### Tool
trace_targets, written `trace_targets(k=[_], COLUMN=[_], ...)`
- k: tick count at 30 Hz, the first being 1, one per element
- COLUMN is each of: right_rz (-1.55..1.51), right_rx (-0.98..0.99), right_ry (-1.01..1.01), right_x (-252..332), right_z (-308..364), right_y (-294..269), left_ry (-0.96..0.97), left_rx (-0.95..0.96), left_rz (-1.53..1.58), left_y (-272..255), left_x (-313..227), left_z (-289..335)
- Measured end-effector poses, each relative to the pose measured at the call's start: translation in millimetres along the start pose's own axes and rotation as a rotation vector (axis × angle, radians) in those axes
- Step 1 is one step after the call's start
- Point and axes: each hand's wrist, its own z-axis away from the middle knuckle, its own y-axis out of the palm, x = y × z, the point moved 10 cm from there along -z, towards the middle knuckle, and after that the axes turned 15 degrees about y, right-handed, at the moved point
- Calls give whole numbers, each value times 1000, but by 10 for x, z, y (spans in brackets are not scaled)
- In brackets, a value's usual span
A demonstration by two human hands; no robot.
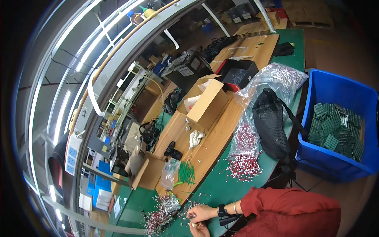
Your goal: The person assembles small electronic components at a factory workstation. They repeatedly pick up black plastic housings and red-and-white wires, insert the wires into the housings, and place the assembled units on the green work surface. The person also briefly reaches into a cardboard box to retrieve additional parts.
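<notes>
My right hand [200, 213], with a dark watch band and a bracelet at its wrist, reaches in from the lower right with its fingers bent together. Just below it, my left hand [200, 230] is cut by the lower edge, its fingers curled near a small pale piece. What either hand pinches is too small to make out. Both are beside a loose heap [160, 215] of small red, dark and white wire-like parts on the green table mat [215, 197]. More such pieces lie scattered by the fingertips.
Red parts with white ends [244, 168] spill from a clear plastic bag [252, 106]. A black mesh bag [270, 124] lies beside it. Green strips [186, 172] and an open carton [207, 102] sit farther up. At right stands a blue bin [335, 164] of green boards.
</notes>
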Motion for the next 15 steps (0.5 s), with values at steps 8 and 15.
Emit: trace_targets(k=[8, 15], right_rz=[-200, 88], right_rx=[-119, -1058], right_ry=[-367, 8], right_x=[1352, 890], right_z=[805, 1285], right_y=[-1481, -4745], left_ry=[4, -82], left_rx=[117, -24], left_rz=[189, 116], left_y=[-113, -136], left_x=[131, 69], left_z=[-142, -32])
